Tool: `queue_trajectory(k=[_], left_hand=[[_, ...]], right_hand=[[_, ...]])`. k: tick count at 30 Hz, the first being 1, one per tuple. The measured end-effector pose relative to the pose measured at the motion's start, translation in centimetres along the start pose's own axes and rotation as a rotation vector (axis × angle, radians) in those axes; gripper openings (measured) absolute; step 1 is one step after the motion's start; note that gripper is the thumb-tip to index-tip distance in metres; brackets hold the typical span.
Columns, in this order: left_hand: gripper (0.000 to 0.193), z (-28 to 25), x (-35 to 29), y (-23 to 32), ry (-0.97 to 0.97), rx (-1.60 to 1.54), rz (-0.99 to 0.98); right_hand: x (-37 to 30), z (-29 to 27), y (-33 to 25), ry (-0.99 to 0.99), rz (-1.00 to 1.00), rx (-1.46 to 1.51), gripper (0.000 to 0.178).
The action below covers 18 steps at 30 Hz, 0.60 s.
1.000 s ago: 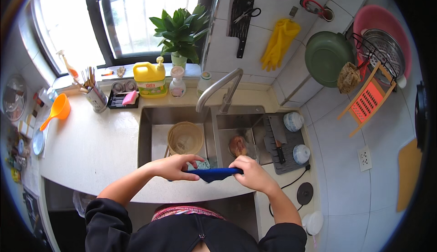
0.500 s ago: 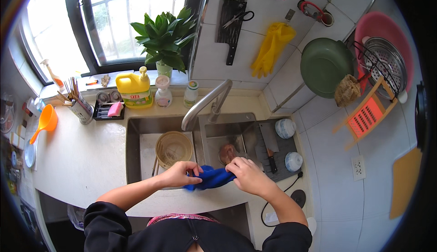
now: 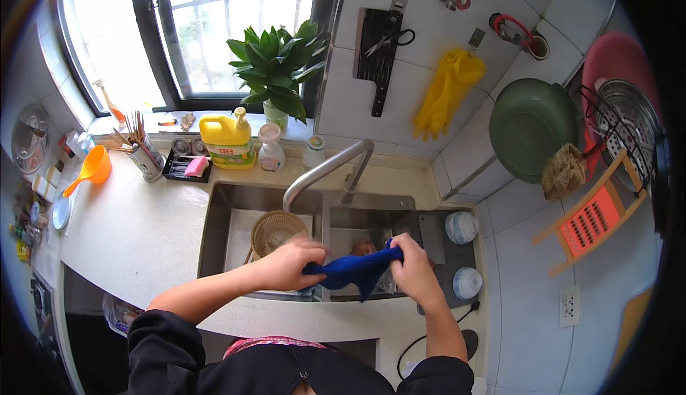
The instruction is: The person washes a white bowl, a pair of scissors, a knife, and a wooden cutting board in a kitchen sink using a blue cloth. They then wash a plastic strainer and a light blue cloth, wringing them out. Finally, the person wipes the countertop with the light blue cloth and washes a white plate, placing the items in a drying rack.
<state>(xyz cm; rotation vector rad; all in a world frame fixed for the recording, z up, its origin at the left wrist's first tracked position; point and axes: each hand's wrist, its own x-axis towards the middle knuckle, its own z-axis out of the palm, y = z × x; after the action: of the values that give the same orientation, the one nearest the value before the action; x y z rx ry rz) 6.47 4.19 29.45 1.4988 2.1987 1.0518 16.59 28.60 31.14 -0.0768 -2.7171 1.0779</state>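
A blue cloth [image 3: 351, 271] is stretched between my two hands over the front of the double sink [image 3: 321, 216]. My left hand [image 3: 291, 263], a little blurred, grips its left end. The other end is pinched in the fingers of my right hand [image 3: 412, 263], held slightly higher, and a corner droops in the middle. Beneath the cloth, a pinkish-brown piece of what looks like meat [image 3: 364, 248] lies in the right basin, partly hidden. Behind my left hand, a tan colander [image 3: 275, 228] sits in the left basin.
A curved faucet [image 3: 325, 173] rises behind the basins. On the right, a drying mat [image 3: 446, 256] holds two bowls [image 3: 461, 228]. A yellow detergent jug [image 3: 227, 143], a black sponge tray [image 3: 179, 166] and an orange ladle [image 3: 91, 169] stand along the back and left counter.
My hands have spread further apart, pulling the cloth wider. My right hand has risen and moved right. The whole view has shifted slightly.
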Motion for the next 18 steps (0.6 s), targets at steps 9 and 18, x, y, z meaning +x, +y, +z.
queue_trajectory(k=[9,18], left_hand=[[0.023,-8.3,4.1,1.2,0.545,-0.626,-0.289],[0.026,-11.5,6.2,-8.7,0.769,0.531,-0.308]], right_hand=[[15.8,-4.6,-6.4,0.210,-0.385,0.198,0.039],[20.0,4.2,1.2,0.200,-0.244,-0.047,0.014]])
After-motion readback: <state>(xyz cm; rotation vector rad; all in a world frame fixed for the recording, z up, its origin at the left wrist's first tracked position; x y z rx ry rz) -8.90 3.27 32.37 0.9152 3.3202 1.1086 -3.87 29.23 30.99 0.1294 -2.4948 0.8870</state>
